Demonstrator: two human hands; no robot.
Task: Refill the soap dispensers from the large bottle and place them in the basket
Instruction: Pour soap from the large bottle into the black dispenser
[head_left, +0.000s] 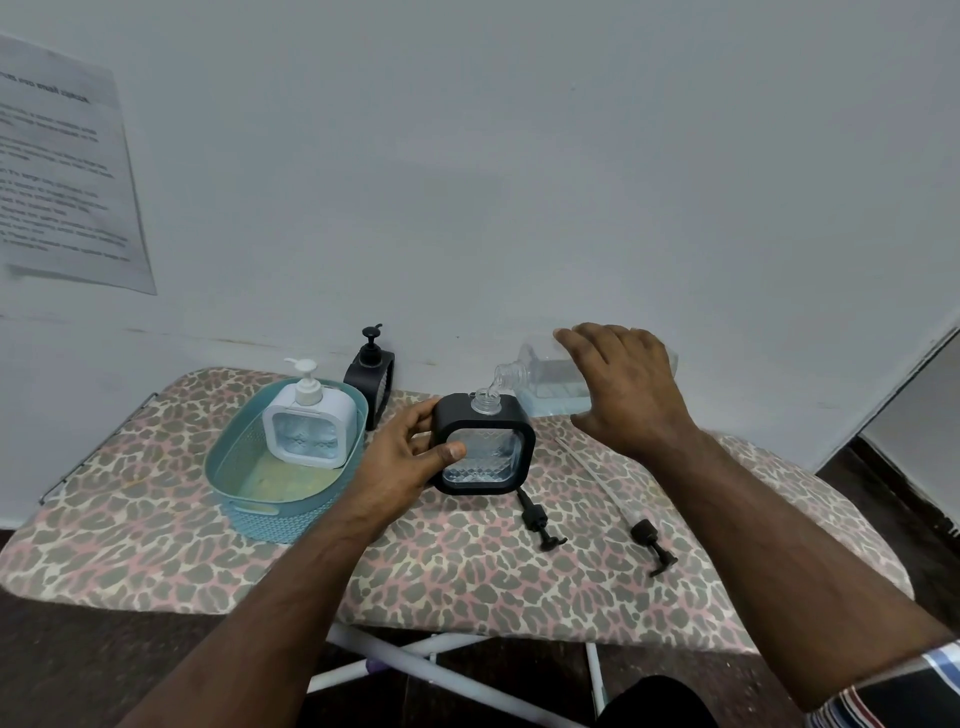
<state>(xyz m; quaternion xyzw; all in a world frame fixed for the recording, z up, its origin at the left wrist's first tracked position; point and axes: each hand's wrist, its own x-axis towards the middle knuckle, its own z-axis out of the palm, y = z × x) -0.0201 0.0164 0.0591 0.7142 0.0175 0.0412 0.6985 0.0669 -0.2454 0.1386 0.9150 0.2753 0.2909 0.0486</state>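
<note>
From the head camera, the left hand (410, 457) held a black-framed soap dispenser (483, 444) upright on the leopard-print surface (156, 545), its grip grasping the dispenser's left side with the thumb pressed on the clear patterned front and the fingers wrapped behind the frame. The dispenser's neck stood uncapped. The right hand (626, 387) gripped the large clear bottle (540, 376) from above, grasping its body and tilting it on its side so that its open mouth hung just over the dispenser's neck, with a thin stream of clear liquid running from one into the other. A little liquid lay low in the tipped bottle. To the left, a teal basket (270, 506) sat on the surface, and a white dispenser (310, 423) with its pump fitted stood upright inside it, toward the far end. Just behind the basket, near the wall, another black dispenser (371, 376) stood upright with its pump on. In front of the dispenser being filled, two loose black pump heads lay on the cloth: a shorter pump (537, 522) close to the dispenser's lower right corner, and a longer pump (647, 538) with a pale tube reaching back toward the bottle. A printed sheet of paper (67, 171) hung on the wall at the upper left, its text too blurred to read. White folding legs (431, 660) showed beneath the surface.
</note>
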